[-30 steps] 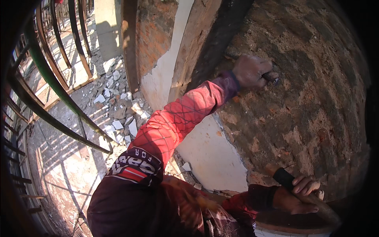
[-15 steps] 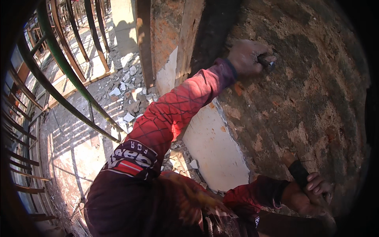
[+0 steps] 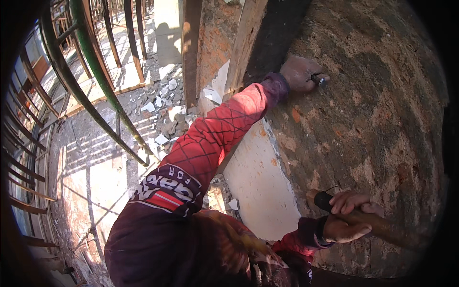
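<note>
My left arm reaches up to the rough, chipped wall [image 3: 363,119]. My left hand [image 3: 299,74] is closed around a short, dark metal chisel [image 3: 321,79]; only its shiny end sticks out of the fist, and its other end is hidden. Lower right, my right hand [image 3: 351,215] grips a wooden tool handle [image 3: 389,230] wrapped in black tape [image 3: 323,201] near one end. The thumb and fingers are on either side of it. The far end of that handle fades into blur and shadow, so its head cannot be made out.
A smooth pale plaster slab [image 3: 256,182] still covers the wall's lower left part. Beside my left arm stands a wooden post [image 3: 245,43]. Broken rubble [image 3: 165,107] lies on the floor, and curved metal railings [image 3: 91,95] rise at the left.
My right hand has come up and to the left with the wooden handle, nearer the wall's middle. My left hand keeps its hold by the post. The view has shifted slightly.
</note>
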Tool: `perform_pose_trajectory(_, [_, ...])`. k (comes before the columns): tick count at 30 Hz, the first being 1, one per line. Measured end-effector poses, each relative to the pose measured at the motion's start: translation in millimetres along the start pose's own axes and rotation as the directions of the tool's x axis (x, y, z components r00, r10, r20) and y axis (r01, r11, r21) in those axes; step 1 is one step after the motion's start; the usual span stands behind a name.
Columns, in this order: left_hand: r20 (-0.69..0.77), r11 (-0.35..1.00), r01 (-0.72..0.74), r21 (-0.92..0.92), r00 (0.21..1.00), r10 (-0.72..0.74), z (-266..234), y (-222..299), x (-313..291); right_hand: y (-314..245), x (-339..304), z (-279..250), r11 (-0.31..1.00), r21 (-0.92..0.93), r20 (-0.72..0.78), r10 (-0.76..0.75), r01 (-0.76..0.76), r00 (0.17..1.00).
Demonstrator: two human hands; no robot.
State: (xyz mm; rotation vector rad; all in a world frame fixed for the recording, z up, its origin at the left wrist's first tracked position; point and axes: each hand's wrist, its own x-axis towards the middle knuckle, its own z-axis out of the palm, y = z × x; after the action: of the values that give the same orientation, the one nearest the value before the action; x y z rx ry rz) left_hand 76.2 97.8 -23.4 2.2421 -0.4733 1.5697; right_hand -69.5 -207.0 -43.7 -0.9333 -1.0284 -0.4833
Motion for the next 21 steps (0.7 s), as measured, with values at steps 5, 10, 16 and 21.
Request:
perform_pose_trajectory(5, [-0.099,1.000,-0.002,-0.020,0.995,0.000,-0.1,7.8,0.1,-27.0,-5.8,-32.4,0.996,0.036,-0.095,-0.082,0.086,0.992])
perform_pose_trajectory(10, [-0.135,0.999,-0.008,-0.036,0.991,0.003,3.7,0.1,-12.4,-3.8,1.1,-36.0,0.999,-0.009,-0.234,0.039,-0.042,0.972])
perform_pose_trajectory(16, [-0.036,0.977,0.060,-0.204,0.997,-0.069,10.1,2.5,-16.0,99.2,-47.1,48.2,0.817,-0.188,-0.280,0.487,-0.545,0.827])
perform_pose_trajectory(21, [0.202,0.992,0.076,-0.103,0.978,-0.054,9.1,-9.2,-18.4,76.0,-56.2,67.6,0.634,-0.447,-0.075,0.676,-0.631,0.733])
